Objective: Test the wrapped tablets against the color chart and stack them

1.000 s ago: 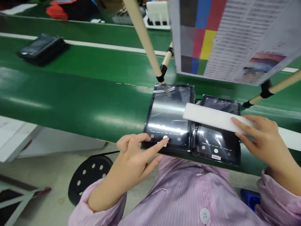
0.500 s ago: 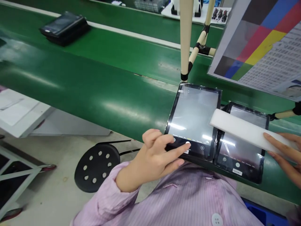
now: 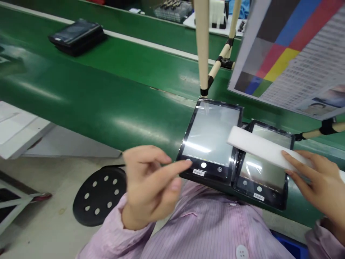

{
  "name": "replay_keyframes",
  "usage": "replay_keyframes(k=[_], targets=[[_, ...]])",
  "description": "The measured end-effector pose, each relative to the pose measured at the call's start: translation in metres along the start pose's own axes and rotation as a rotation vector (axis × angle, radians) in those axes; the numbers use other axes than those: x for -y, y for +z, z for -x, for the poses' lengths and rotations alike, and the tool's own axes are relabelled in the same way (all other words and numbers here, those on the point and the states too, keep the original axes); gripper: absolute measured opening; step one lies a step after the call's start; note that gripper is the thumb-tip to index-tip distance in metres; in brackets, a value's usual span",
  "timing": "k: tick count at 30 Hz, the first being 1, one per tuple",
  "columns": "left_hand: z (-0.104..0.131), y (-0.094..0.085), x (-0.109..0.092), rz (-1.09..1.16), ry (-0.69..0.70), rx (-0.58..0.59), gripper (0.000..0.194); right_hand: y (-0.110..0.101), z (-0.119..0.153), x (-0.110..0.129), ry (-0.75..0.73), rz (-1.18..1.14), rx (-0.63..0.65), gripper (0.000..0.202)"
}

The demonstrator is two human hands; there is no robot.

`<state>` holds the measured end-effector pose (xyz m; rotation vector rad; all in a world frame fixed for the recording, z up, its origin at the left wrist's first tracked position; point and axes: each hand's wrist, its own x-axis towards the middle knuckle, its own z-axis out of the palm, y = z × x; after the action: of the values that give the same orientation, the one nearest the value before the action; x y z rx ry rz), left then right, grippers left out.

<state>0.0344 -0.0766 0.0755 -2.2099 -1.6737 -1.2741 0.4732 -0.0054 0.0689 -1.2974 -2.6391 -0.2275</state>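
Note:
Two tablets lie side by side at the bench's near edge, both showing a camera screen. My left hand [image 3: 153, 183] points with its index finger stretched out and the other fingers partly curled, holding nothing. Its fingertip is at the lower left corner of the left tablet [image 3: 212, 126], by a small round icon; whether it touches cannot be told. A long white foam bar [image 3: 256, 145] is gripped in my right hand [image 3: 315, 172]. The bar spans over the right tablet [image 3: 269, 172], its far end over the left tablet's right edge.
A stack of dark tablets [image 3: 78, 36] sits on the green conveyor [image 3: 129, 57] at the upper left. Beige pipes [image 3: 202, 43] hold a printed colour chart [image 3: 285, 61] above the bench. Below stand a black stool [image 3: 99, 196] and, further left, white boxes [image 3: 21, 129].
My left hand has drawn back leftward from the middle shutter button to the left tablet's lower left corner. The view has shifted, showing more of my right hand, which still holds the foam bar.

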Motion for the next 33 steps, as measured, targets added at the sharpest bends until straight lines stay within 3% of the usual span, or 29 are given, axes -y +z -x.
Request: replay_keyframes(k=[3,6,10,13,23,28,33], targets=[[-0.013,0.029,-0.046,0.074,0.316,0.151,0.022,0.008,0.024,-0.007,0.063,-0.049,0.005,0.076],[-0.011,0.059,-0.082,0.153,0.453,0.338,0.025,0.012,0.071,-0.021,0.14,-0.019,0.001,0.076],[-0.002,0.084,-0.104,0.135,0.556,0.487,0.028,0.008,0.13,-0.032,0.22,-0.001,-0.016,0.075],[-0.001,0.092,-0.11,0.064,0.563,0.508,0.023,0.007,0.148,-0.032,0.268,0.02,-0.035,0.072],[0.003,0.094,-0.117,-0.086,0.533,0.551,0.026,0.021,0.151,-0.029,0.32,-0.036,-0.068,0.044],[-0.005,0.076,-0.108,-0.065,0.51,0.445,0.027,0.023,0.151,-0.027,0.338,-0.053,-0.068,0.041],[-0.002,0.052,-0.078,-0.077,0.419,0.383,0.026,0.02,0.149,-0.017,0.397,-0.034,-0.049,0.038]])
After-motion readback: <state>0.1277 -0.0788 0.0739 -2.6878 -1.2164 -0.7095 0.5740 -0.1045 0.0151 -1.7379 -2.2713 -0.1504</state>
